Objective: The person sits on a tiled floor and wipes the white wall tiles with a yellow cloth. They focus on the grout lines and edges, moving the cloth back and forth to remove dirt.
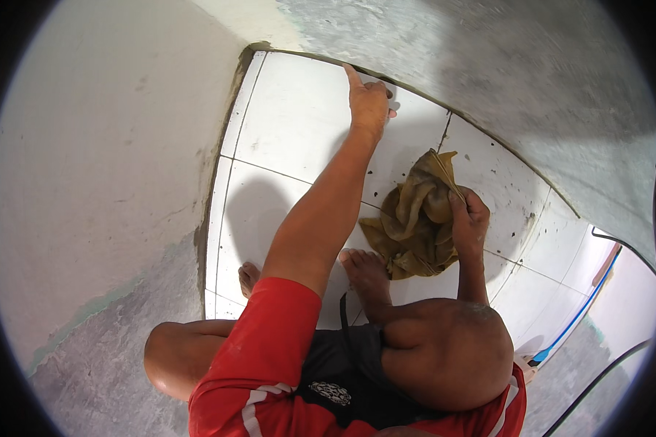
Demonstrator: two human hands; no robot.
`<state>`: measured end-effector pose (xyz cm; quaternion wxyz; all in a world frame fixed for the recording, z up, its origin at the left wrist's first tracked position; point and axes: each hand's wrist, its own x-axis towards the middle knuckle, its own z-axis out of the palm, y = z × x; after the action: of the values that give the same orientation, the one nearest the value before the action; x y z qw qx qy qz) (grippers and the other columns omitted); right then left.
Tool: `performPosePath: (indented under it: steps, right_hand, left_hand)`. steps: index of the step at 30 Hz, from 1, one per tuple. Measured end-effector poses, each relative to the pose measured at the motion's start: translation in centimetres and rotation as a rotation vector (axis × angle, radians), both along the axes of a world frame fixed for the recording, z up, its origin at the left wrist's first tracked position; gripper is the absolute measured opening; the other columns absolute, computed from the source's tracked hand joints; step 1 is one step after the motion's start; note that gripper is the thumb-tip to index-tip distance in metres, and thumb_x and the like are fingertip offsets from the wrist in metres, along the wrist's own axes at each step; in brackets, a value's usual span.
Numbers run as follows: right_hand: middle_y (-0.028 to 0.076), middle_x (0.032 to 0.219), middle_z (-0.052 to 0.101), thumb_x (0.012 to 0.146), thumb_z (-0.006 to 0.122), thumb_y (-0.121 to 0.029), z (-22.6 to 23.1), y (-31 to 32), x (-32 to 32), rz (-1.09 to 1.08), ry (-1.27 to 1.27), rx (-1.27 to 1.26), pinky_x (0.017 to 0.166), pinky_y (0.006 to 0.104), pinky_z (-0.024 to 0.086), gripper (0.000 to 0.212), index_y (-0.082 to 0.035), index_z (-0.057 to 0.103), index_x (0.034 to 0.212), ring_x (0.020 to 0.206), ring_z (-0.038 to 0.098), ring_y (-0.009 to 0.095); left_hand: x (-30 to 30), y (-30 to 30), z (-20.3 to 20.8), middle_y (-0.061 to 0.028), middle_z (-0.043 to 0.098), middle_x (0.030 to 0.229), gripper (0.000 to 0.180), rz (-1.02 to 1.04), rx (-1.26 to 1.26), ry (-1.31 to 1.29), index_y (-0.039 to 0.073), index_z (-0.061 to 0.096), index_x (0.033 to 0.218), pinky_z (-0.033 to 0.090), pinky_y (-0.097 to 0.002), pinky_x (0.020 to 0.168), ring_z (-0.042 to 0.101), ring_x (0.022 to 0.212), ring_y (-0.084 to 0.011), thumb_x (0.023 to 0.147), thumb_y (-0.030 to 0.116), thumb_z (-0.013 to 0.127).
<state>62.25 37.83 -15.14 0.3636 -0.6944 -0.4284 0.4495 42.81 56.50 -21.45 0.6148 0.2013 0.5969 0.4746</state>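
My left hand (369,98) reaches far forward, its index finger stretched out to the joint where the white tile floor (291,87) meets the grey wall. The other fingers of that hand are bent, and I see nothing held in it. Closer to me and to the right, my right hand (471,218) grips the edge of a crumpled olive-brown cloth (415,211). The cloth hangs in folds above the tiles, with its lower part by my foot; whether it touches the floor I cannot tell.
A pale wall (116,146) rises at the left and a grey plastered wall (532,80) ahead, meeting in a corner. Dark crumbs lie scattered on the tiles around the cloth. At the right are a blue-handled tool (579,313) and a black cable (598,379). My bent knees frame the near side.
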Motion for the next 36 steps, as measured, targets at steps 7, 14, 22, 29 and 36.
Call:
performPosePath:
  steps: [7,14,22,29,36]
  right_hand:
    - [-0.001,0.086,0.067,0.098,0.063,-0.011,0.1,-0.2,0.6,-0.022,-0.017,-0.003,0.075,0.0229,0.046,0.018,0.004,0.07,0.105,0.081,0.056,0.006]
    - [-0.002,0.083,0.064,0.097,0.064,-0.012,0.4,-0.3,0.3,-0.067,0.056,-0.02,0.071,0.0226,0.045,0.018,0.004,0.07,0.102,0.078,0.054,0.005]
    - [-0.001,0.087,0.066,0.099,0.063,-0.014,-0.5,-0.4,1.9,-0.102,0.009,-0.015,0.074,0.0226,0.045,0.02,0.003,0.07,0.105,0.08,0.055,0.006]
    - [-0.002,0.079,0.062,0.097,0.064,-0.014,-0.4,0.3,0.0,-0.091,0.004,-0.058,0.069,0.0229,0.044,0.021,0.005,0.07,0.106,0.075,0.052,0.005]
    - [0.001,0.086,0.068,0.098,0.064,-0.015,-0.5,0.5,-0.2,-0.076,0.016,-0.06,0.076,0.0241,0.047,0.023,0.005,0.07,0.107,0.081,0.057,0.007]
  left_hand:
    - [4.6,-1.8,-0.5,-0.0107,0.063,0.088,0.094,-0.095,-0.004,-0.036,0.015,-0.013,0.16,0.051,-0.0288,0.047,0.055,0.065,-0.016,0.092,0.005,0.051]
    - [10.5,-4.2,-3.6,-0.0061,0.059,0.07,0.089,-0.282,0.078,0.024,0.013,-0.002,0.16,0.054,-0.0354,0.055,0.058,0.06,-0.0159,0.09,0.004,0.053]
    - [6.2,-5.6,-2.4,-0.009,0.064,0.099,0.016,-0.109,0.138,0.128,0.002,0.061,0.111,0.055,-0.0341,0.063,0.063,0.075,-0.016,0.096,0.008,0.057]
    - [-9.1,1.8,-1.6,-0.02,0.018,0.164,0.079,0.296,0.242,0.101,0.004,-0.001,0.159,0.047,-0.0453,0.104,0.047,0.133,-0.0334,0.094,-0.007,0.04]
    - [-12.9,5.9,-3.1,-0.0156,0.014,0.166,0.083,0.28,0.34,0.093,0.004,-0.002,0.159,0.039,-0.0402,0.106,0.038,0.139,-0.0288,0.092,-0.006,0.045]
